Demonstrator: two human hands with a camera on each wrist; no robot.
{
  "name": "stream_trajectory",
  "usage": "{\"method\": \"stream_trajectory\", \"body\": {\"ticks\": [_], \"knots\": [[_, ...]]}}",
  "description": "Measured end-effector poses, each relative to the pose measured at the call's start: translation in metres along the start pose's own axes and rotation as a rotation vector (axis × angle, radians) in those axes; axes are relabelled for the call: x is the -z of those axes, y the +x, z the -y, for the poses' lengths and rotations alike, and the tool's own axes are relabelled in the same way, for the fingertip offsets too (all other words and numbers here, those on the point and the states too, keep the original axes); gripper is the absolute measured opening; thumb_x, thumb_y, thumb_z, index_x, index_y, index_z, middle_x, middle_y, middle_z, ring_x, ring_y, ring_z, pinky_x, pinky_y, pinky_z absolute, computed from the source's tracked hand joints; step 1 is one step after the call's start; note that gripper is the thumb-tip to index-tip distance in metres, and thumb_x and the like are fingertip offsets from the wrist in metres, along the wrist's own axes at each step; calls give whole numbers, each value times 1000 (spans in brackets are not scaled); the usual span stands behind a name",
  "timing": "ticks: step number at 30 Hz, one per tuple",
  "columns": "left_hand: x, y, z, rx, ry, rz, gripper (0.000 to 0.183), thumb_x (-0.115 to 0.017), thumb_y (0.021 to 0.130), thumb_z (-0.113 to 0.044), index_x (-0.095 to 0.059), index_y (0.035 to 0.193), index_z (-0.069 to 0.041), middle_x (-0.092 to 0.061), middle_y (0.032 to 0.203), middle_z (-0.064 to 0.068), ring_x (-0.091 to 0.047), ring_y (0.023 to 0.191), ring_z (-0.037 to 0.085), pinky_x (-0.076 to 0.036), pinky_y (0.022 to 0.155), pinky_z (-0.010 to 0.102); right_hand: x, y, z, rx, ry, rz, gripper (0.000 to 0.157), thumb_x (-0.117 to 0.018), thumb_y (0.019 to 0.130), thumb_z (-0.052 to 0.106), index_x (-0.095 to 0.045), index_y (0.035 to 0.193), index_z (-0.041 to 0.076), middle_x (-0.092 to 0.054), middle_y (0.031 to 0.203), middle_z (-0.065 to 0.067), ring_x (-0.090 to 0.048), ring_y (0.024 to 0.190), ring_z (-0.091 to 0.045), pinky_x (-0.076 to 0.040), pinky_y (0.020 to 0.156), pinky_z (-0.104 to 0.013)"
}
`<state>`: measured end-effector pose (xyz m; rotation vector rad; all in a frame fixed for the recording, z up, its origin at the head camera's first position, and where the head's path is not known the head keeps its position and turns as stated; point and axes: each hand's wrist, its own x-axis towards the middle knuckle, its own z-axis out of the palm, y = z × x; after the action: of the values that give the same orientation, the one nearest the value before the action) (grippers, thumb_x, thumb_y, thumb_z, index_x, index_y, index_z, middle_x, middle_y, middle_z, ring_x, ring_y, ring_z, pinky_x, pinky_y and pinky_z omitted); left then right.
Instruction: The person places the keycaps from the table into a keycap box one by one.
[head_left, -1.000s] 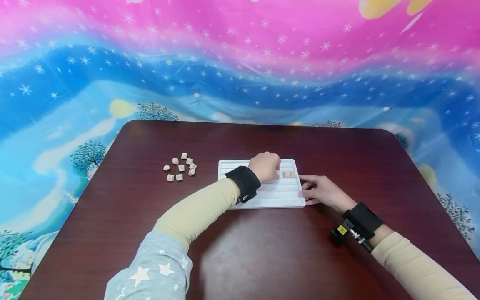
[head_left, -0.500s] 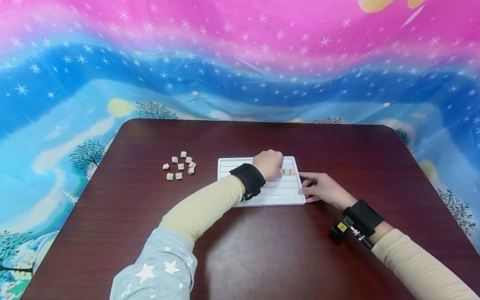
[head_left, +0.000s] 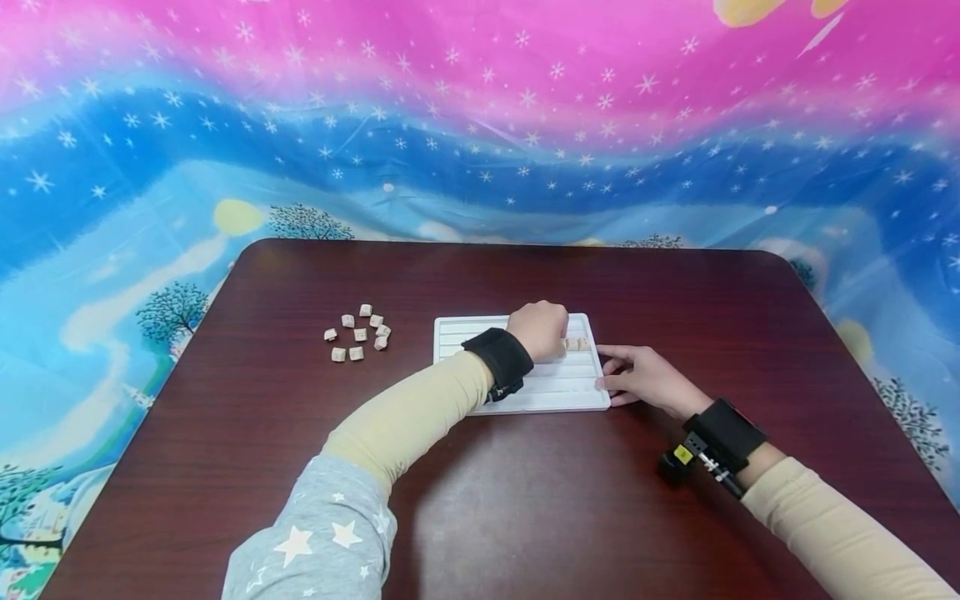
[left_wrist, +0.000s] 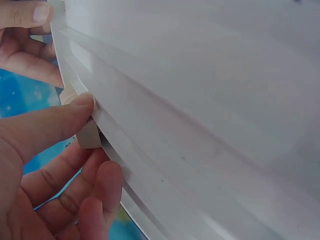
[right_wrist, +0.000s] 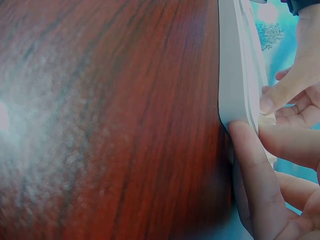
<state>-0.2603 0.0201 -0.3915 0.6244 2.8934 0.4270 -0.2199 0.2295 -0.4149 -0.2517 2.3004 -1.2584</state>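
Note:
A white tray (head_left: 558, 386) with raised ridges lies on the table. My left hand (head_left: 537, 330) reaches over its far half, the back of the hand hiding the fingertips in the head view. In the left wrist view its thumb and fingers pinch a small cream block (left_wrist: 88, 136) at one of the ridges. Just right of these fingers, small cream blocks with faint marks (head_left: 583, 343) sit in a row on the tray. My right hand (head_left: 651, 382) presses thumb and index finger, both fairly straight, against the tray's right edge near the front corner.
Several loose cream blocks (head_left: 360, 334) lie in a cluster on the dark wooden table (head_left: 300, 450), left of the tray. A patterned pink and blue cloth (head_left: 480, 125) hangs behind the table. Both wrists wear black straps (head_left: 726, 435).
My left hand has shifted slightly right along the tray, closer to the row of blocks, then stayed nearly still. The right hand keeps its place at the tray's edge.

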Motion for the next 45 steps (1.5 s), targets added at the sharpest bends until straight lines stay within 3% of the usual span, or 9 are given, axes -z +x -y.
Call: {"method": "stream_trajectory", "body": {"ticks": [21,32,39,45], "knots": [[0,1,1,8,12,4,6,-78,86,-16,-75,91,-16,-68,85,-3,-59,71,15,-49,58,30,-1,1,2,8,-1,3,69,-70,96,3,-34,154,-9,-59,107,-20,-68,82,-22,-60,70,-34],[4,-1,6,-3,-36,-1,14,-82,85,-17,-73,95,-14,-69,91,-2,-59,75,16,-50,62,32,-2,0,0,5,-11,1,70,-71,96,4,-35,154,-9,-59,107,-20,-68,83,-22,-60,71,-34],[12,-8,17,-38,-94,-4,19,-80,89,-23,-74,105,-14,-69,95,-2,-62,81,13,-51,65,31,-2,0,0,-3,-8,0,70,-71,96,3,-34,154,-9,-59,107,-20,-68,83,-22,-61,71,-35],[20,-21,31,-113,-134,-1,24,-78,93,-26,-74,113,-14,-68,99,-2,-62,90,11,-51,72,30,0,-1,0,-9,-14,-3,70,-71,96,3,-34,154,-9,-59,106,-20,-68,83,-23,-61,71,-35]]}}
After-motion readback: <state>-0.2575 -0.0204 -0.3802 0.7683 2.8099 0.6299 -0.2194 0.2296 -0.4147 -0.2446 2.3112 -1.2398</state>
